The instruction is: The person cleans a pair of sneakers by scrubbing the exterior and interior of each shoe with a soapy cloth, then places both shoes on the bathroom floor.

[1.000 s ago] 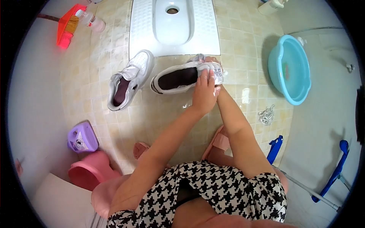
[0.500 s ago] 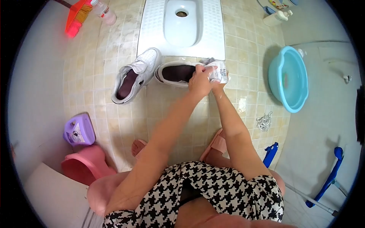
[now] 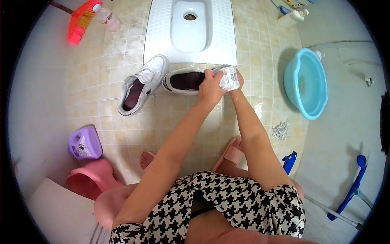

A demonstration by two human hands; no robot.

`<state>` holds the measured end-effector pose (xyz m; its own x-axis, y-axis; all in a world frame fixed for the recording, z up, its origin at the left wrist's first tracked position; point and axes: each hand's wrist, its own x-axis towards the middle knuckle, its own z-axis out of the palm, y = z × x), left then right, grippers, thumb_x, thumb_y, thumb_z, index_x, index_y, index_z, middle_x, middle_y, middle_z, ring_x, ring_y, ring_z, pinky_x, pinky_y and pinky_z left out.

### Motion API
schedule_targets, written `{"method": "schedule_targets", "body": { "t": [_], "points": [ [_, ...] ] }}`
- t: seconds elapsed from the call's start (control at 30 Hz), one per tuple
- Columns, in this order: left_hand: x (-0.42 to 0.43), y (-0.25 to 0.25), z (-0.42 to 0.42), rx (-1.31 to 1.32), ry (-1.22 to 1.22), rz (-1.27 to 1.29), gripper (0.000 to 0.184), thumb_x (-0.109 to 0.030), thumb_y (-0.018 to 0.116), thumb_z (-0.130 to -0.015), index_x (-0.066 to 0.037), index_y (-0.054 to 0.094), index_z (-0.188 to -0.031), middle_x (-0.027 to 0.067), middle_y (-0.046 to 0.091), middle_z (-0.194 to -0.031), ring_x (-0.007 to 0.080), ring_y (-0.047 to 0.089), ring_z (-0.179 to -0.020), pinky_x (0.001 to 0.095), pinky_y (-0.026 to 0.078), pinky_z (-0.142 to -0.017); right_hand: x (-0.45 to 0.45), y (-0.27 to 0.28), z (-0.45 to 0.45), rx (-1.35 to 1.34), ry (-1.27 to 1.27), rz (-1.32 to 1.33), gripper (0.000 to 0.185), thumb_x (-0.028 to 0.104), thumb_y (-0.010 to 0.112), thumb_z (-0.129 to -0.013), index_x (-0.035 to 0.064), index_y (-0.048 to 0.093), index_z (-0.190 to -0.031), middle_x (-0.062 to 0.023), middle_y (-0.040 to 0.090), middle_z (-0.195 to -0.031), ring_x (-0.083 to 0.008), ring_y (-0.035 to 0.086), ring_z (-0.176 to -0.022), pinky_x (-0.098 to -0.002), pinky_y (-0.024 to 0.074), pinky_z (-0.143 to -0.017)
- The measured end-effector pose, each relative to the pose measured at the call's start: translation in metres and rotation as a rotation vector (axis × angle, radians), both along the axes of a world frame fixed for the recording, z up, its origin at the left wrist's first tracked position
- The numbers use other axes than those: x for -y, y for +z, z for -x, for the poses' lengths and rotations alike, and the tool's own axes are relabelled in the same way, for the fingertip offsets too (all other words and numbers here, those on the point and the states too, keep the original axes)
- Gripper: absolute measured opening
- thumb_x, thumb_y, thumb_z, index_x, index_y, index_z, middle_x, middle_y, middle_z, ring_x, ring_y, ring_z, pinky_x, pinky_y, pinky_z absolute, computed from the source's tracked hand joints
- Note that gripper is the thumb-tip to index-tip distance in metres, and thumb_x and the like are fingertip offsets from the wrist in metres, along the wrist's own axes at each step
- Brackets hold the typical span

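Left hand (image 3: 210, 88) is closed, its fingers curled onto one white flap (image 3: 230, 79) with grey print, at the toe end of one shoe (image 3: 185, 81). The right hand (image 3: 240, 80) touches the flap's far side; its fingers are mostly hidden, so how far open it is cannot be told. Shoes count two: the handled one, heel toward 9 o'clock, and a second shoe (image 3: 150, 74) just beside that heel, toe toward 1 o'clock.

From the hands, one toilet (image 3: 190, 36) lies at 11 o'clock and one blue basin (image 3: 298, 89) at 3. Two slippers (image 3: 233, 155) show, one at 6, the other near 7. One heap of laces (image 3: 280, 130) lies at 4. One purple jug (image 3: 86, 142) and one pink bucket (image 3: 95, 175) stand at 8; one clear bottle (image 3: 109, 19) and one broom (image 3: 83, 20) at 10. One pump bottle (image 3: 289, 19) stands between 1 and 2.
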<state>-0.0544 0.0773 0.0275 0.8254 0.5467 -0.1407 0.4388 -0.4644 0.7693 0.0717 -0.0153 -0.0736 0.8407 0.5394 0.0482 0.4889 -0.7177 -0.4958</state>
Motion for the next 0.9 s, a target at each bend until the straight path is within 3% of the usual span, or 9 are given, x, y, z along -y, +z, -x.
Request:
{"method": "schedule_targets", "body": {
  "t": [0.17, 0.2, 0.27, 0.4, 0.47, 0.57, 0.67, 0.77, 0.9],
  "points": [
    [-0.001, 0.004, -0.001, -0.060, 0.016, 0.016, 0.057, -0.028, 0.078, -0.064, -0.021, 0.056, -0.116, 0.0116, 0.043, -0.104, 0.0302, 0.055, -0.089, 0.0400, 0.047, -0.075, 0.007, 0.003, 0.054, -0.016, -0.204, -0.473, 0.037, 0.036, 0.057, -0.079, 0.0088, 0.056, -0.105, -0.0136, 0.061, -0.093, -0.0298, 0.061, -0.090, -0.0378, 0.0478, -0.079],
    [0.000, 0.004, -0.002, -0.069, 0.015, 0.008, 0.057, -0.028, 0.077, -0.064, -0.021, 0.056, -0.117, 0.0118, 0.044, -0.104, 0.0303, 0.055, -0.089, 0.0400, 0.047, -0.075, 0.013, 0.004, 0.062, 0.305, -0.052, -0.147, 0.036, 0.033, 0.058, -0.079, 0.0076, 0.055, -0.105, -0.0167, 0.060, -0.095, -0.0324, 0.060, -0.093, -0.0389, 0.0462, -0.083],
    [0.003, 0.004, -0.004, -0.087, 0.004, -0.026, 0.057, -0.028, 0.076, -0.066, -0.021, 0.055, -0.118, 0.0120, 0.045, -0.103, 0.0300, 0.056, -0.089, 0.0400, 0.047, -0.075, 0.016, -0.005, 0.058, 0.120, -0.113, -0.341, 0.035, 0.032, 0.057, -0.080, 0.0074, 0.055, -0.105, -0.0169, 0.060, -0.094, -0.0327, 0.059, -0.093, -0.0386, 0.0464, -0.083],
    [0.008, -0.002, -0.003, -0.004, -0.077, -0.052, 0.055, -0.025, 0.073, -0.070, -0.019, 0.054, -0.121, 0.0123, 0.051, -0.097, 0.0284, 0.057, -0.090, 0.0389, 0.047, -0.076, 0.027, -0.026, 0.020, 0.064, -0.002, -0.303, 0.032, 0.031, 0.055, -0.082, 0.0086, 0.055, -0.106, -0.0161, 0.061, -0.093, -0.0311, 0.060, -0.089, -0.0379, 0.0473, -0.079],
    [0.002, -0.002, 0.006, 0.067, -0.132, 0.025, 0.053, -0.024, 0.070, -0.072, -0.018, 0.053, -0.121, 0.0127, 0.055, -0.097, 0.0277, 0.057, -0.093, 0.0376, 0.046, -0.078, 0.018, -0.035, 0.014, -0.237, -0.141, -0.727, 0.029, 0.030, 0.055, -0.082, 0.0097, 0.056, -0.103, -0.0139, 0.061, -0.091, -0.0300, 0.060, -0.085, -0.0380, 0.0479, -0.076],
    [-0.017, 0.000, 0.030, 0.099, -0.220, 0.131, 0.052, -0.022, 0.068, -0.073, -0.016, 0.052, -0.122, 0.0136, 0.057, -0.100, 0.0290, 0.057, -0.095, 0.0375, 0.046, -0.081, 0.017, -0.037, 0.006, -0.169, -0.085, -0.483, 0.025, 0.031, 0.055, -0.083, 0.0117, 0.057, -0.099, -0.0122, 0.061, -0.090, -0.0309, 0.060, -0.083, -0.0402, 0.0490, -0.072],
    [-0.054, 0.008, 0.045, -0.024, -0.303, 0.131, 0.052, -0.022, 0.067, -0.073, -0.010, 0.052, -0.122, 0.0125, 0.058, -0.110, 0.0282, 0.056, -0.101, 0.0358, 0.044, -0.088, 0.009, 0.020, 0.010, 0.036, -0.055, -0.005, 0.025, 0.033, 0.055, -0.082, 0.0135, 0.057, -0.097, -0.0124, 0.060, -0.092, -0.0313, 0.059, -0.087, -0.0412, 0.0491, -0.072],
    [-0.076, 0.020, 0.071, -0.102, -0.470, -0.218, 0.048, -0.021, 0.065, -0.075, -0.010, 0.053, -0.121, 0.0122, 0.059, -0.110, 0.0279, 0.056, -0.102, 0.0365, 0.044, -0.090, 0.007, 0.011, 0.004, 0.046, -0.078, 0.064, 0.036, 0.035, 0.058, -0.079, 0.0084, 0.056, -0.104, -0.0125, 0.060, -0.098, -0.0306, 0.058, -0.092, -0.0381, 0.0474, -0.080],
    [-0.071, -0.007, 0.074, -0.205, -0.476, -0.217, 0.034, -0.020, 0.062, -0.078, -0.010, 0.058, -0.110, 0.0129, 0.061, -0.105, 0.0315, 0.059, -0.094, 0.0400, 0.047, -0.081, -0.003, 0.036, 0.038, 0.142, -0.169, -0.072, 0.033, 0.034, 0.060, -0.079, 0.0112, 0.058, -0.102, -0.0135, 0.058, -0.098, -0.0342, 0.057, -0.094, -0.0423, 0.0462, -0.079]
  ]
}}
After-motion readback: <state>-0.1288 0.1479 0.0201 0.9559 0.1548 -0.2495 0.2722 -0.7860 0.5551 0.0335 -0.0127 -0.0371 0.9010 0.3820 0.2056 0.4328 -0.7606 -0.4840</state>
